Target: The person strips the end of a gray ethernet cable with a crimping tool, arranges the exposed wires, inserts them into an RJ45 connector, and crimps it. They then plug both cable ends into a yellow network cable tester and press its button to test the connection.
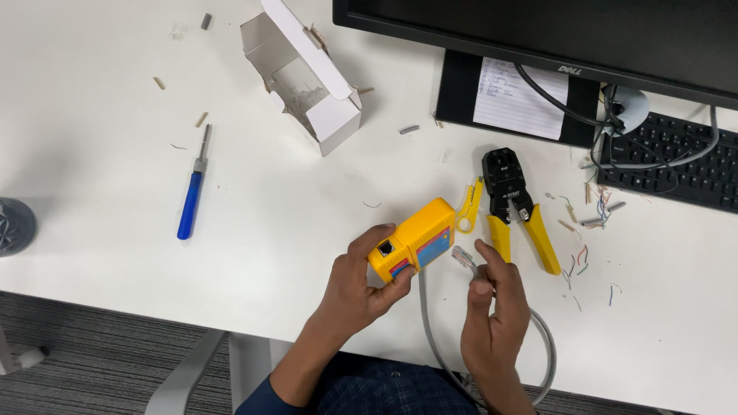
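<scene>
Gripping the yellow tester box between thumb and fingers, the left hand tilts its socket toward the right hand, which pinches 1 clear plug on a grey cable just right of the box. A skewed plug could jam; cable slack could drag the yellow crimper beyond the fingertips.

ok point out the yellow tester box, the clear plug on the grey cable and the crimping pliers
yellow tester box [419, 237], head view, on its top face
clear plug [463, 258], head view, on the plug body above the right hand's fingers
crimping pliers [505, 178], head view, on the black head
</scene>
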